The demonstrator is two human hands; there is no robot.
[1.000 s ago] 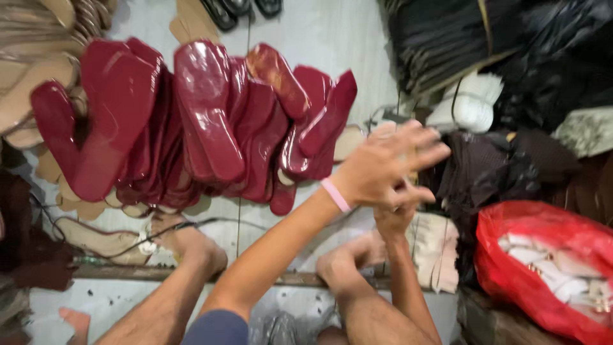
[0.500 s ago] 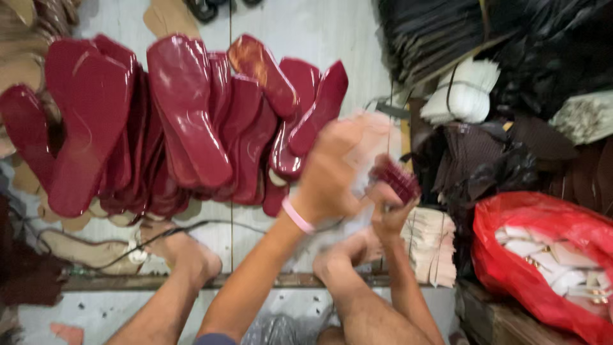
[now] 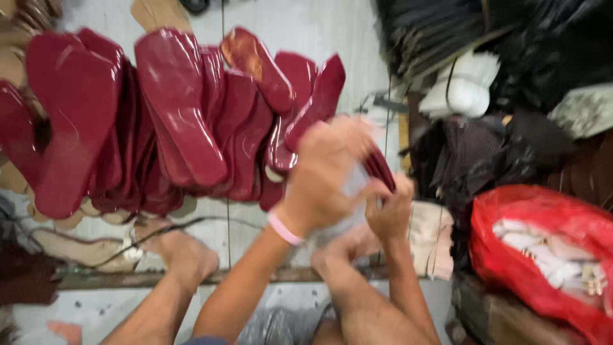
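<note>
On the pale floor (image 3: 306,32), dark red soles (image 3: 172,121) fan out far left; both hands, left hand (image 3: 329,166) and right hand (image 3: 389,211), grasp one dark red sole (image 3: 381,167); red bag (image 3: 543,249) right.

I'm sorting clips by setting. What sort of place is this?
Probably a small footwear workshop, worked from the floor: a fan of dark red sole pieces, tan cut-outs stacked nearby, and a red bag of pale parts.

One head-worn camera looks steeply down, close over the hands and the floor beyond the knees
</note>
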